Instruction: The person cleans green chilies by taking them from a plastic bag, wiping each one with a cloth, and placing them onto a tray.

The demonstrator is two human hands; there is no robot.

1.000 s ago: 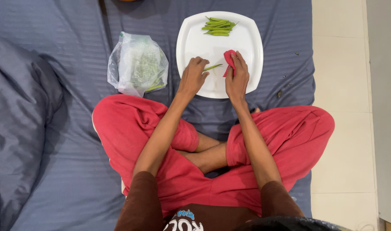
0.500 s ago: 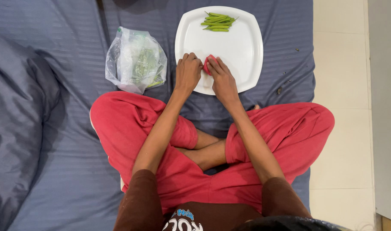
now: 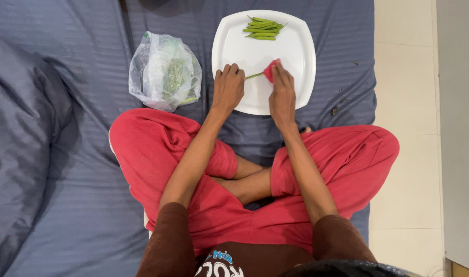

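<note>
Left hand (image 3: 228, 88) curled, pinching 1 green chilli (image 3: 253, 76) flat on the white plate (image 3: 301, 56). Right hand (image 3: 281, 95) grips a red-handled cutter (image 3: 271, 71) at the chilli's end. Advice: hold the pod steady, left fingertips clear of the cutter.

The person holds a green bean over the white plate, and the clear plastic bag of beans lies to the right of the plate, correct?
Not quite. In the head view the plastic bag lies left of the white plate, not right. The rest holds: left hand and right hand hold a green bean over it.
</note>
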